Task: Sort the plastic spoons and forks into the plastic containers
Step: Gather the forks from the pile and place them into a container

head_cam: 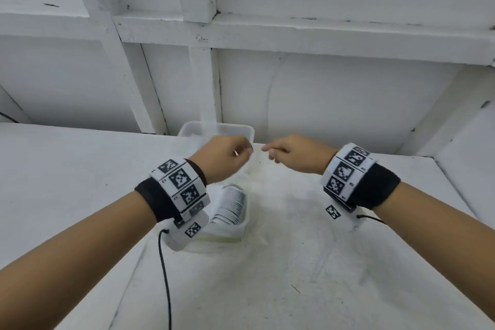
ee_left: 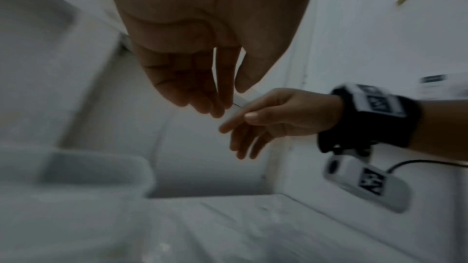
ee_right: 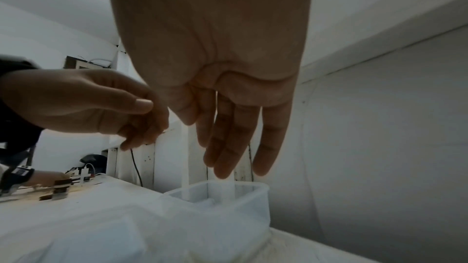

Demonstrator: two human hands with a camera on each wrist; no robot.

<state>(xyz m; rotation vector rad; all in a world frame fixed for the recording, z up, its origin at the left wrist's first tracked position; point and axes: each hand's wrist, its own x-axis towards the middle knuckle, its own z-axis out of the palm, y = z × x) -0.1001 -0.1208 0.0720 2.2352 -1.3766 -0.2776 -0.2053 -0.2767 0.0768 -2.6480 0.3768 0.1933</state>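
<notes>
My left hand [head_cam: 247,151] and right hand [head_cam: 267,149] meet in the air above two translucent plastic containers. In the left wrist view the left hand [ee_left: 222,105] pinches a thin white plastic utensil [ee_left: 238,104]. The thumb and forefinger of the right hand [ee_left: 240,119] pinch the same piece. I cannot tell whether it is a spoon or a fork. It shows as a blurred pale streak [ee_right: 185,163] reaching down into the far container [ee_right: 253,197], which stands by the wall [head_cam: 241,129]. The near container [head_cam: 246,222] holds a tidy stack of white utensils [head_cam: 233,204].
A white cloth [head_cam: 321,262] covers the table, and a white boarded wall [head_cam: 321,88] rises right behind the far container. A black cable [head_cam: 163,262] hangs from my left wrist. Far to the left, another person's hand [ee_right: 43,177] and small devices lie on a table.
</notes>
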